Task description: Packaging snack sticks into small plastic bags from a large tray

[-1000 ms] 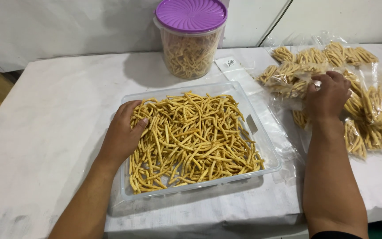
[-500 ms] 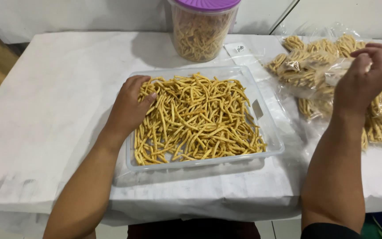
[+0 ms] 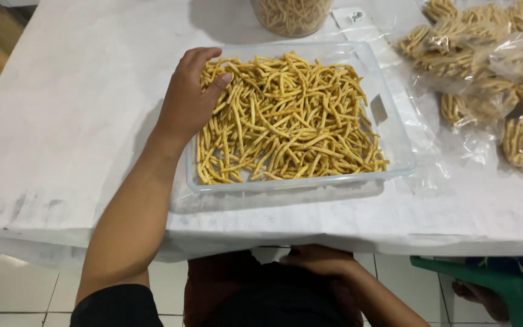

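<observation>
Head view showed the left hand [image 3: 190, 100] spread flat on the snack sticks [image 3: 286, 118] in the clear tray [image 3: 394, 130]. Filled bags [image 3: 491, 66] lay far right; the tray remained full. The right hand [image 3: 322, 261] rested below the table [image 3: 68, 121], its grip unclear.

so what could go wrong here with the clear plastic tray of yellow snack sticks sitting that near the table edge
The clear plastic tray of yellow snack sticks sits near the white table's front edge; a push from the left hand resting on its rim could slide it off. That hand could also crush sticks beneath it. The right hand is below the table, unable to steady anything.
</observation>
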